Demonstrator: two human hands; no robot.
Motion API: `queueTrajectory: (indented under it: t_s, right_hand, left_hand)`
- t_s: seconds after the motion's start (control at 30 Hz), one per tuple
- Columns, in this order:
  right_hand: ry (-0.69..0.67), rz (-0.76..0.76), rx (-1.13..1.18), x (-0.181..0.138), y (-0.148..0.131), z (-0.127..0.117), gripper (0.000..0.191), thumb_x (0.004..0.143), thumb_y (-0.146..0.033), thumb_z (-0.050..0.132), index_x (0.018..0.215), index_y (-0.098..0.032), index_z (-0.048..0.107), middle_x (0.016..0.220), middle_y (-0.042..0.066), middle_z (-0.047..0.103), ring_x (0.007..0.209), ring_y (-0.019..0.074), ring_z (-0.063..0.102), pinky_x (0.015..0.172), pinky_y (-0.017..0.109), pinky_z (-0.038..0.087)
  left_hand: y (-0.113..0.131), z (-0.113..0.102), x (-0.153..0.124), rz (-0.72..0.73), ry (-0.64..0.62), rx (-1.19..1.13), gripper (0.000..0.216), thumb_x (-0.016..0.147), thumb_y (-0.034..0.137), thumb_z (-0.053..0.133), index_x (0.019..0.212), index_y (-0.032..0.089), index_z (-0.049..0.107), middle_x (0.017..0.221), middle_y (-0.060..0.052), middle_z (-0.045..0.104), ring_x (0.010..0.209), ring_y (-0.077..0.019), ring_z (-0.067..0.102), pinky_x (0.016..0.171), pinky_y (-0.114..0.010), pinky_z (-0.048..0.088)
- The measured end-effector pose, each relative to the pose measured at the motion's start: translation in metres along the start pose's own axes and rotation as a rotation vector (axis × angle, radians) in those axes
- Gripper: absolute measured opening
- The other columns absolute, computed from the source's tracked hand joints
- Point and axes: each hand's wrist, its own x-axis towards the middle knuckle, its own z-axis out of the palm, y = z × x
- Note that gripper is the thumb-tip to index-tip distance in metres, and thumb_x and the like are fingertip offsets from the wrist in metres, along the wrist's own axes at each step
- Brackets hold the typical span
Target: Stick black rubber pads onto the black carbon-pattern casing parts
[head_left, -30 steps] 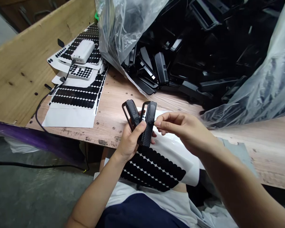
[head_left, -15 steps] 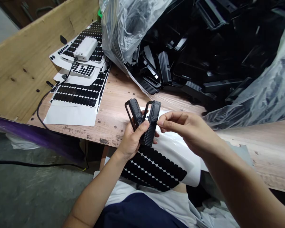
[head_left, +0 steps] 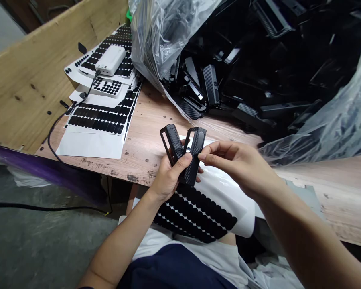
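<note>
Two black plastic frame parts with a carbon-fibre pattern are fanned out in my left hand (head_left: 168,176). One part (head_left: 173,142) leans left; the other part (head_left: 195,160) is nearer my right hand, with my left thumb pressed over its edge. My right hand (head_left: 228,158) has thumb and forefinger pinched together at the right edge of that part. Whatever the pinch holds, if anything, is too small to make out. Below the hands, a white sheet of black oval stickers (head_left: 201,210) lies over my lap and the table edge.
A clear plastic bag (head_left: 156,44) full of similar black parts (head_left: 210,86) fills the back right. On the left are stacked sticker sheets (head_left: 93,120) with a white power bank (head_left: 110,60) and black cable (head_left: 49,136). A wooden board (head_left: 33,80) borders the table (head_left: 147,108).
The camera view has shifted slightly. Both hands stay almost in place, the right fingertips still at the right-hand part's edge.
</note>
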Motion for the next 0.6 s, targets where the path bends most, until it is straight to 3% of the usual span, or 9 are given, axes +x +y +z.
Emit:
queueTrajectory:
  t_s: [0.2,0.43,0.6]
  right_hand:
    - [0.044,-0.025,-0.103,-0.001,-0.006,0.004,0.041,0.07,-0.057,0.09,0.074,-0.02,0.073,0.071,0.004,0.074,0.069,0.0214,0.069,0.071,0.036,0.056]
    - [0.077,-0.019,-0.098,-0.006,-0.014,0.011,0.042,0.065,-0.055,0.093,0.071,-0.021,0.069,0.068,0.003,0.072,0.061,0.0193,0.068,0.062,0.034,0.058]
    - [0.093,-0.04,-0.116,-0.005,-0.011,0.012,0.044,0.065,-0.056,0.093,0.074,-0.022,0.067,0.07,0.002,0.071,0.061,0.0191,0.068,0.063,0.035,0.059]
  left_hand:
    - [0.001,-0.001,-0.001,-0.007,-0.005,0.003,0.069,0.076,0.059,0.088,0.12,0.014,0.061,0.096,-0.009,0.077,0.08,-0.0239,0.077,0.055,-0.025,0.058]
    - [-0.002,-0.003,0.0,0.015,-0.008,-0.01,0.063,0.078,0.055,0.087,0.118,0.015,0.061,0.096,-0.008,0.076,0.079,-0.0228,0.077,0.057,-0.027,0.06]
    - [-0.002,-0.003,0.0,0.006,0.0,-0.001,0.064,0.076,0.055,0.089,0.118,0.014,0.062,0.095,-0.008,0.076,0.078,-0.0228,0.077,0.055,-0.026,0.058]
